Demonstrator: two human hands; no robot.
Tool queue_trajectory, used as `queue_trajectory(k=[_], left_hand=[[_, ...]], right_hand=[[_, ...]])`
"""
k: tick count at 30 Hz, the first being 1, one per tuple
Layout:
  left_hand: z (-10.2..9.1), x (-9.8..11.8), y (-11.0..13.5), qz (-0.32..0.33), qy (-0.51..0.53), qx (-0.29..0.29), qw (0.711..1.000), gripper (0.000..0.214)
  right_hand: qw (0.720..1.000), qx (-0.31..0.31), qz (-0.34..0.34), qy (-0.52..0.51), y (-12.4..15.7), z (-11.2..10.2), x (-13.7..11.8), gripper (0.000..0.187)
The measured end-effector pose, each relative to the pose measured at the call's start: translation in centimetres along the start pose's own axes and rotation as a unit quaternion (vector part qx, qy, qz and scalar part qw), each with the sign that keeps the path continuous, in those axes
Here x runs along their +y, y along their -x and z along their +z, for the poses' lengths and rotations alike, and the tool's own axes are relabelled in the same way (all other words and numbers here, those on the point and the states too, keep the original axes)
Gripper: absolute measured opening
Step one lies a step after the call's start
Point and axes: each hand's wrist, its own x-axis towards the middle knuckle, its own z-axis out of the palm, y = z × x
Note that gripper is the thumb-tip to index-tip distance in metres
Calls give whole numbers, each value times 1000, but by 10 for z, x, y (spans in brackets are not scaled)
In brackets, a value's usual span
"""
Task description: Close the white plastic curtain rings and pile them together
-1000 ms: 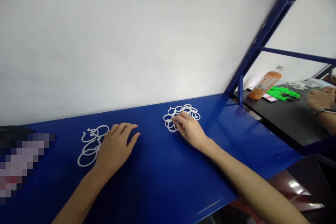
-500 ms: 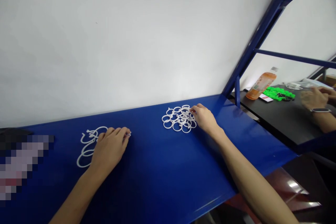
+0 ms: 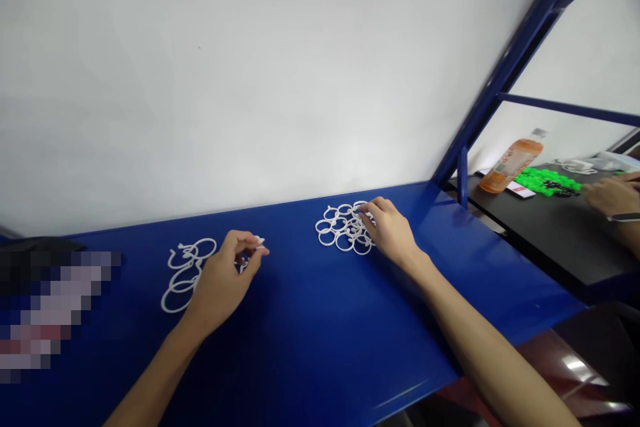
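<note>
Two groups of white plastic rings lie on a blue shelf point(image 3: 310, 320). The larger rings point(image 3: 183, 273) sit at the left, partly hidden behind my left hand point(image 3: 225, 280). That hand is closed in a pinch on a small white piece point(image 3: 257, 243), raised slightly off the surface. A cluster of small rings point(image 3: 343, 227) lies in the middle. My right hand point(image 3: 393, 233) rests at its right edge with fingertips curled onto the rings; whether they grip one is unclear.
A white wall stands behind the shelf. A blue frame post point(image 3: 505, 73) rises at the right. Beyond it a black table point(image 3: 545, 227) holds an orange bottle point(image 3: 515, 160) and green parts point(image 3: 545, 181), with another person's hand point(image 3: 607, 197) there. A blurred patch is at the left.
My left hand went from flat on the shelf to a pinch on a small white piece. My right hand moved from on top of the small rings to their right edge.
</note>
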Motion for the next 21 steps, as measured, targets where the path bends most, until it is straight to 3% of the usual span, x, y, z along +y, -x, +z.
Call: queue_trajectory(k=[4, 10, 13, 17, 21], left_hand=[[3, 12, 7, -2, 58, -68, 996, 37], [14, 13, 15, -27, 167, -200, 965, 29], [19, 13, 18, -30, 203, -237, 950, 25], [24, 18, 21, -49, 212, -233, 948, 28], [25, 22, 23, -61, 190, -214, 956, 31]], right_hand=[[988, 32, -119, -95, 11, 5, -23, 21], [946, -59, -254, -192, 28, 7, -58, 28], [931, -98, -274, -219, 34, 7, -68, 35], [917, -119, -271, -267, 38, 10, -75, 47], [912, -136, -249, -297, 40, 12, -76, 19]])
